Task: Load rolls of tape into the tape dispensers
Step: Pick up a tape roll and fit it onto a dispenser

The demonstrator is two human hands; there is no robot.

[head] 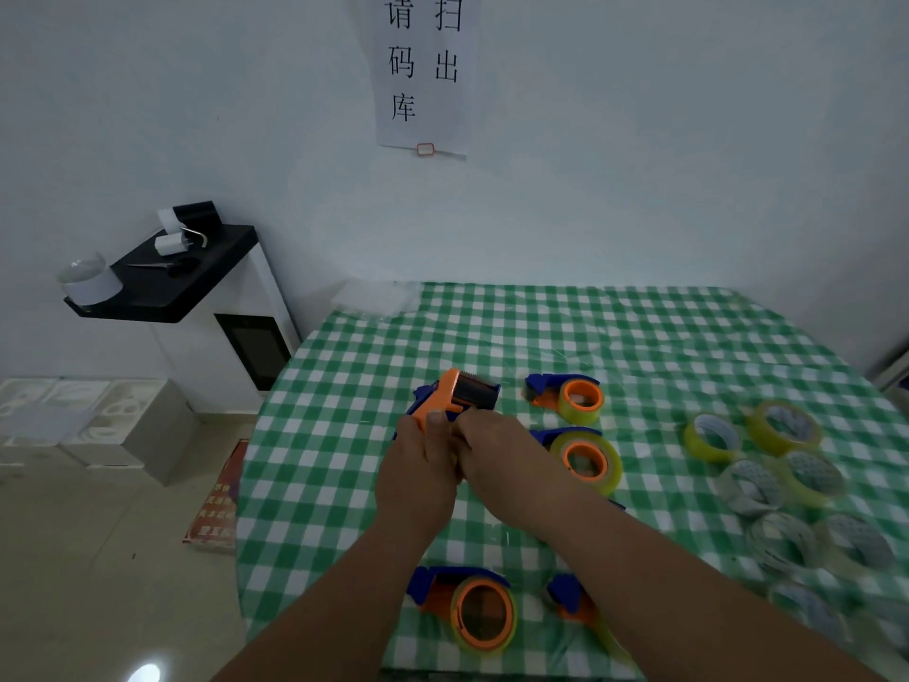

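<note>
Nearest the camera, below the grip, a loaded tape dispenser (467,607) lies on the checked worktop (344,509). Both hands meet on an orange and blue dispenser (455,393) held up at mid-worktop: the left hand (418,472) wraps its handle with the thumb on top, and the right hand (484,443) grasps its near side, fingers hidden. It appears empty, so a roll comes next; loose tape rolls (767,460) wait well right of the grip. Two more loaded dispensers (578,425) lie just right.

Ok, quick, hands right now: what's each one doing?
Left hand: grips the orange and blue tape dispenser by its handle.
Right hand: also on that dispenser, fingers hidden; grip cannot be told.
</note>
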